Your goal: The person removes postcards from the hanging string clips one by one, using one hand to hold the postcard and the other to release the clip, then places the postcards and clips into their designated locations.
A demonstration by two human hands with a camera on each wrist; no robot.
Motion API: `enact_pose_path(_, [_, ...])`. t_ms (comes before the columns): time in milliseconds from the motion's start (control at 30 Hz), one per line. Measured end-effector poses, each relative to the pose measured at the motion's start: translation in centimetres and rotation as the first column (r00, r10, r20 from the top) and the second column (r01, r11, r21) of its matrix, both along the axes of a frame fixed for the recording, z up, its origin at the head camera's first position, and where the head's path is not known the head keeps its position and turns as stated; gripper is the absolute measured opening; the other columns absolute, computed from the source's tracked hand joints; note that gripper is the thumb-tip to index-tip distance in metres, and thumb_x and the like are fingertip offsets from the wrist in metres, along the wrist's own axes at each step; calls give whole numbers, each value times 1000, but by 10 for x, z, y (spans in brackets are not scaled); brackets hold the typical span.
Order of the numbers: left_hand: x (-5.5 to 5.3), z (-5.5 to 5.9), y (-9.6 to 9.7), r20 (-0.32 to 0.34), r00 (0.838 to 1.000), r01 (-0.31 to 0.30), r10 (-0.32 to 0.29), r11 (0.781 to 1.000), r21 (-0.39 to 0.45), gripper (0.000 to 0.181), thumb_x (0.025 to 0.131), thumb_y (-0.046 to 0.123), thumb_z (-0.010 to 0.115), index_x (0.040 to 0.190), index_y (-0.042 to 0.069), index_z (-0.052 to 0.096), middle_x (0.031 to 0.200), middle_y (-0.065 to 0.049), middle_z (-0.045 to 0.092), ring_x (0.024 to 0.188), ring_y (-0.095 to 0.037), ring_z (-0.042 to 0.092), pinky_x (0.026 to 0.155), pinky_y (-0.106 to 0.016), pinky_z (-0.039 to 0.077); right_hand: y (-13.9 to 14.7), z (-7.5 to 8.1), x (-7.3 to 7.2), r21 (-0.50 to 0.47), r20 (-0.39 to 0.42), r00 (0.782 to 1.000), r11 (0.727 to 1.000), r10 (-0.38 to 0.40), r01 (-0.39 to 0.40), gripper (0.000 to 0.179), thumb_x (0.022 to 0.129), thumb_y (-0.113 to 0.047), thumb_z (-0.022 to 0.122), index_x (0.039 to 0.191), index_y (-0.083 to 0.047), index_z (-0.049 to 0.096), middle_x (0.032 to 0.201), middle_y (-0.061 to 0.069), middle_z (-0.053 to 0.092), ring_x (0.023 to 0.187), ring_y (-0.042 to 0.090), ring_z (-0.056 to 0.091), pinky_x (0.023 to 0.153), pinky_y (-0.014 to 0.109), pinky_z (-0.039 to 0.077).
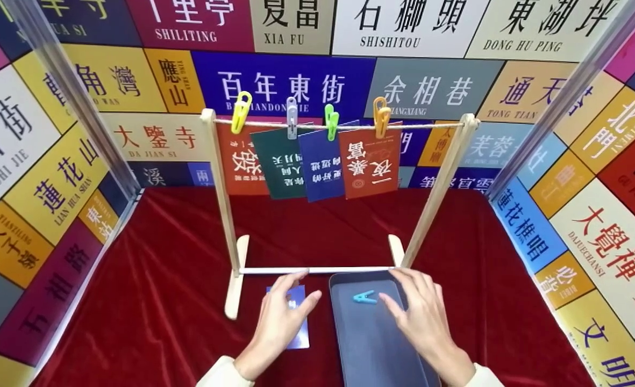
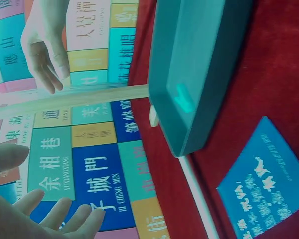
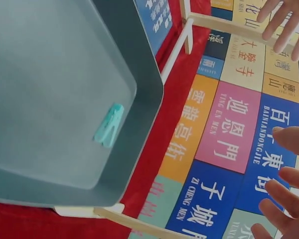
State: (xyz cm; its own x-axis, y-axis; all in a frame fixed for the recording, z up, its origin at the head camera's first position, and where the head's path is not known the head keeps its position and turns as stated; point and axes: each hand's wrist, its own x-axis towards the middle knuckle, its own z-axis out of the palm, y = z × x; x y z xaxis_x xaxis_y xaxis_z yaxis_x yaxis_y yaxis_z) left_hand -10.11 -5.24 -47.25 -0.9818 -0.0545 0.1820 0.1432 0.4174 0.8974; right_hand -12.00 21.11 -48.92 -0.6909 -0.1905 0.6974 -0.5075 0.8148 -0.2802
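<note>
i have the left hand [image 1: 278,316] and right hand [image 1: 423,313] held apart, fingers [image 1: 289,280] loosely bent, thumbs [image 1: 309,304] spread inward toward each other, both wrists [image 1: 249,361] angled inward.

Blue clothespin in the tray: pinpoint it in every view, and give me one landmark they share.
Head: blue clothespin right of centre, lower half.
Left wrist: clothespin right of centre, slightly above middle height.
Right wrist: clothespin left of centre, near middle height.
Shared landmark: the gray tray it lies in.

High, forward-down head view; closer wrist views, tray [image 1: 371,344] in both.
</note>
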Motion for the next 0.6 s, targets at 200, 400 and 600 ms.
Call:
enact_pose_path(200, [-6,12,3,-18,1000,-2,3,999,48,47,88,31,77,132,16,65,129,-5,66,120,-27,62,96,-40,58,1,14,-8,-28,-57,998,999,41,-43,55,70,-14,90,119,-3,70,115,12,69,104,29,59,79,36,42])
enact_pose_path(400, [-10,26,8,-52,998,30,-24,993,111,50,89,31,77,135,19,62,135,-3,63,125,-24,59,98,-42,58,-1,31,-14,-56,-86,994,996,71,-76,51,75,-18,85,119,0,69,114,15,68,102,31,58,80,39,41])
enact_pose_path(600, [-16,39,15,-78,994,92,-81,986,140,56,90,30,76,141,18,56,141,-8,56,127,-27,56,101,-49,56,-3,46,-21,-56,-166,980,991,107,-118,48,86,-30,78,122,-1,68,115,16,68,103,32,59,78,37,40])
